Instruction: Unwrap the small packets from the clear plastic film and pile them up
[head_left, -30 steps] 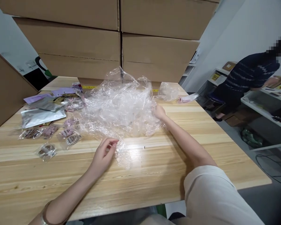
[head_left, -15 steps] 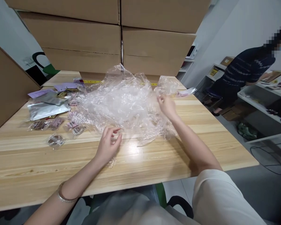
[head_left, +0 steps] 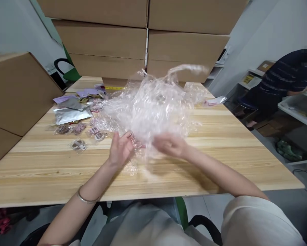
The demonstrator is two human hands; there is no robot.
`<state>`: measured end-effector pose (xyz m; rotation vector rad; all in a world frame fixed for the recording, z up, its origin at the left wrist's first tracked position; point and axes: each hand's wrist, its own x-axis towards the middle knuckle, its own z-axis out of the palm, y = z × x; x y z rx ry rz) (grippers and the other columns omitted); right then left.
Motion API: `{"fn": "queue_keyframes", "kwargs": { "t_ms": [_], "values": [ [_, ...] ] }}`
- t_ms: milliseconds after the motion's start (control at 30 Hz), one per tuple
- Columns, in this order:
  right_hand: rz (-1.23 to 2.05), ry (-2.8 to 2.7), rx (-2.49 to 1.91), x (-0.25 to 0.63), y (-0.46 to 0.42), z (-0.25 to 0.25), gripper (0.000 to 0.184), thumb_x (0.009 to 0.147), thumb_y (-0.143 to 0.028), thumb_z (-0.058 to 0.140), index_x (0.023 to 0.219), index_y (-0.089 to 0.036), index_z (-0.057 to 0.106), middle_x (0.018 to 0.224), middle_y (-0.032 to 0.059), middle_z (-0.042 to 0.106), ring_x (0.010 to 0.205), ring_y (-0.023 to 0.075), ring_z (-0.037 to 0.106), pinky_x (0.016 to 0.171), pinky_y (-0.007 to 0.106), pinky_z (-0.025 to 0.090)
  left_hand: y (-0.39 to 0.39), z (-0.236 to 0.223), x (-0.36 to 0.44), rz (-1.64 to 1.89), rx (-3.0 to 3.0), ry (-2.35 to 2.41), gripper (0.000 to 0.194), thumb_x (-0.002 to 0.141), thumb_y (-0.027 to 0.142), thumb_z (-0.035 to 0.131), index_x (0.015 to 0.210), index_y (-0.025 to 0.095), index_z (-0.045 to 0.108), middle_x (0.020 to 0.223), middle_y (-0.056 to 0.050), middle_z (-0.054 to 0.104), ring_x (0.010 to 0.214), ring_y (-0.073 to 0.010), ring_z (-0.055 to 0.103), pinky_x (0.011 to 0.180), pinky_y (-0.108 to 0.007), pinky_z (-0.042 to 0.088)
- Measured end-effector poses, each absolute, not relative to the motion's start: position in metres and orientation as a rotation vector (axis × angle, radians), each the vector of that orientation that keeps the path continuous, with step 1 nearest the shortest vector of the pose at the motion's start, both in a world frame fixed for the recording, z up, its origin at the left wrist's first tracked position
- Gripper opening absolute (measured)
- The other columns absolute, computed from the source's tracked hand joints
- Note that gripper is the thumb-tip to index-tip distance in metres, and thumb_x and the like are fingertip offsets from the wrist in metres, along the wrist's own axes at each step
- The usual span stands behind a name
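A big heap of crumpled clear plastic film (head_left: pixel 158 106) rises in the middle of the wooden table (head_left: pixel 207 174), blurred by motion. My left hand (head_left: pixel 121 148) is at its near left edge, palm turned inward and fingers apart. Something small and pinkish shows just beside those fingers, too unclear to name. My right hand (head_left: pixel 170 145) is at the near side of the film, smeared by motion; whether its fingers grip the film cannot be seen. A loose strand of film (head_left: pixel 189 68) sticks up at the back right.
Silver pouches (head_left: pixel 72 115), purple packets (head_left: pixel 88 92) and small wrapped pieces (head_left: pixel 79 145) lie on the left. A white packet (head_left: pixel 216 100) lies at the right edge. Stacked cardboard boxes (head_left: pixel 186 48) stand behind; another box (head_left: pixel 22 92) is at left. A person (head_left: pixel 283 78) is on the right.
My right hand has come from the heap's right side toward the middle and nearer to me. The film has bunched up higher. My left hand has turned and its fingers have spread.
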<state>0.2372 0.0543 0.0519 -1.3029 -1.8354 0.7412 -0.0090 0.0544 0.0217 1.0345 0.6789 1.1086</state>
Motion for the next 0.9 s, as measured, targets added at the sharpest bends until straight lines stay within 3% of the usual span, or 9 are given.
{"fn": "queue_keyframes", "kwargs": {
  "t_ms": [67,167,267,333,433,600,667,733,900],
  "values": [
    [0.964,-2.0,-1.112,0.224,0.036,0.024,0.059,0.091,-0.056,0.033,0.06,-0.022,0.069,0.106,-0.0039,0.075,0.107,0.0233,0.066,0.071,0.035,0.048,0.06,0.029,-0.025,0.975,1.003,0.631,0.09,0.073,0.09,0.037,0.111,0.015,0.069,0.097,-0.016,0.071,0.097,-0.0339,0.068,0.078,-0.044,0.055],
    [1.233,-2.176,-0.83,0.219,0.023,-0.001,0.007,0.07,-0.04,0.072,0.076,-0.037,0.074,0.095,-0.005,0.076,0.102,0.0216,0.069,0.092,0.04,0.052,0.066,0.035,-0.042,0.792,1.183,0.645,0.077,0.068,0.073,0.068,0.126,0.021,0.065,0.103,-0.013,0.073,0.099,-0.0327,0.069,0.083,-0.042,0.054],
    [1.372,-2.11,-0.777,0.221,0.023,-0.006,0.023,0.07,-0.028,0.071,0.091,-0.035,0.076,0.108,-0.0022,0.074,0.113,0.0258,0.064,0.106,0.045,0.041,0.066,0.034,-0.042,0.741,1.433,0.823,0.052,0.072,0.046,0.078,0.118,0.022,0.07,0.106,-0.009,0.074,0.098,-0.0274,0.069,0.087,-0.038,0.053],
    [1.482,-1.903,-0.831,0.223,0.03,-0.007,0.026,0.073,-0.027,0.068,0.099,-0.031,0.075,0.109,0.0004,0.073,0.113,0.0269,0.063,0.105,0.046,0.041,0.065,0.033,-0.039,0.784,1.547,0.969,0.034,0.077,0.046,0.074,0.097,0.019,0.076,0.097,-0.008,0.076,0.094,-0.0269,0.069,0.086,-0.039,0.053],
    [1.537,-1.563,-0.952,0.221,0.058,-0.014,0.02,0.084,-0.031,0.062,0.1,-0.024,0.072,0.105,0.0022,0.071,0.106,0.0234,0.063,0.101,0.042,0.045,0.064,0.033,-0.038,0.891,1.666,1.103,0.035,0.083,0.051,0.066,0.084,0.018,0.077,0.085,-0.007,0.076,0.093,-0.0275,0.068,0.087,-0.039,0.052],
    [1.433,-1.176,-1.209,0.221,0.122,-0.028,0.032,0.097,-0.039,0.054,0.118,-0.016,0.061,0.118,0.0085,0.062,0.1,0.0204,0.063,0.087,0.042,0.054,0.063,0.033,-0.042,1.142,1.684,1.073,0.041,0.091,0.053,0.057,0.099,0.017,0.076,0.1,-0.008,0.074,0.101,-0.0236,0.066,0.092,-0.034,0.049],
    [1.351,-1.062,-1.299,0.23,0.14,-0.027,0.038,0.095,-0.039,0.059,0.124,-0.015,0.057,0.12,0.0095,0.061,0.1,0.0204,0.063,0.084,0.041,0.055,0.062,0.034,-0.042,1.234,1.616,1.023,0.043,0.09,0.055,0.057,0.097,0.017,0.076,0.09,-0.007,0.073,0.088,-0.0202,0.067,0.084,-0.03,0.051],
    [1.254,-0.991,-1.368,0.244,0.15,-0.023,0.031,0.096,-0.041,0.054,0.114,-0.017,0.06,0.111,0.0069,0.063,0.093,0.0185,0.063,0.08,0.037,0.055,0.061,0.036,-0.042,1.332,1.474,1.011,0.044,0.089,0.058,0.058,0.094,0.018,0.076,0.071,-0.003,0.067,0.069,-0.0157,0.063,0.069,-0.026,0.051],
    [1.008,-0.985,-1.568,0.286,0.137,-0.001,0.016,0.084,-0.039,0.052,0.087,-0.025,0.057,0.091,0.0009,0.066,0.095,0.0197,0.062,0.077,0.033,0.051,0.06,0.044,-0.052,1.315,1.128,1.004,0.053,0.087,0.066,0.054,0.116,0.024,0.069,0.056,0.002,0.06,0.038,-0.0099,0.047,0.037,-0.021,0.039]
  ]
}}
